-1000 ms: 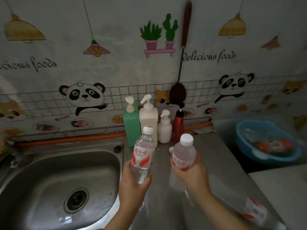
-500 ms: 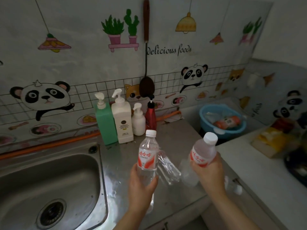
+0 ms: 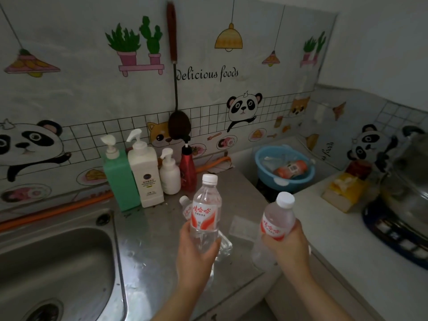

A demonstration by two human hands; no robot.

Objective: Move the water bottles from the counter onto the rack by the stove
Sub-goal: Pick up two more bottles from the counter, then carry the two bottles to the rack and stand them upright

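My left hand (image 3: 196,253) grips a clear water bottle (image 3: 205,212) with a white cap and a red-and-white label, held upright above the steel counter (image 3: 150,246). My right hand (image 3: 288,246) grips a second such bottle (image 3: 275,224), tilted a little to the right, above the counter's right end. A third bottle (image 3: 187,208) lies on the counter behind the left one, mostly hidden by it. No rack is recognisable; a stove burner with a pot (image 3: 405,200) sits at the far right.
A steel sink (image 3: 53,269) fills the lower left. Several pump bottles (image 3: 143,174) stand against the wall. A blue basin (image 3: 284,166) holding an orange bottle sits in the back corner. A yellow packet (image 3: 345,188) lies on the white counter (image 3: 328,239).
The view has swung right, bringing the stove and pot into sight. Both hands still hold their bottles, carried a little rightward relative to the counter.
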